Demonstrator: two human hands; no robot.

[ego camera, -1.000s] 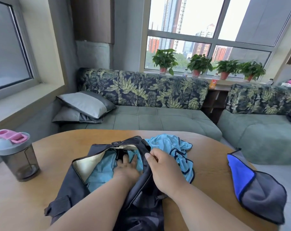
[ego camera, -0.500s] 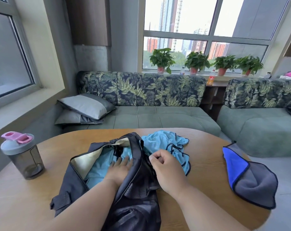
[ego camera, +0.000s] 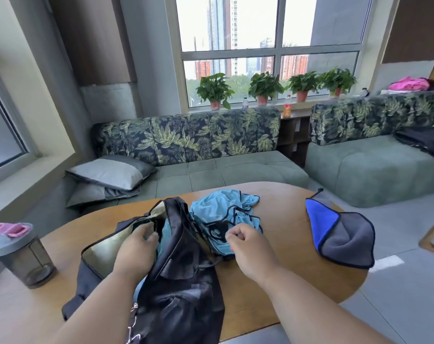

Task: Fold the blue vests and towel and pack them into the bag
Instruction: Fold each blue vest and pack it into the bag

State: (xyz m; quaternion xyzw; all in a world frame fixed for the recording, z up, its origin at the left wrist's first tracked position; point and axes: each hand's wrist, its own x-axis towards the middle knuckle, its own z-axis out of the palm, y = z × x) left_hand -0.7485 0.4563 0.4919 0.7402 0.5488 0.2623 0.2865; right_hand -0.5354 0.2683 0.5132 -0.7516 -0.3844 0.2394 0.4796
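A black bag [ego camera: 186, 289] lies open on the wooden table [ego camera: 287, 259], its pale lining showing. A light blue vest [ego camera: 165, 234] sits inside it. My left hand [ego camera: 136, 247] is in the opening with relaxed fingers resting on that vest. Just right of the bag lies a second blue vest [ego camera: 216, 209], crumpled, with black trim. My right hand [ego camera: 245, 244] is at its near edge with fingers curled, seemingly pinching the fabric. The blue and grey towel [ego camera: 345, 239] hangs half over the table's right edge, untouched.
A shaker bottle [ego camera: 19, 254] with a pink lid stands at the table's left. Behind the table runs a green sofa [ego camera: 235, 170] with two grey pillows [ego camera: 111, 172]. Potted plants line the windowsill.
My right hand let go of the bag's edge and moved right onto the crumpled vest. My left hand drew back toward the bag's opening. The camera tilted up.
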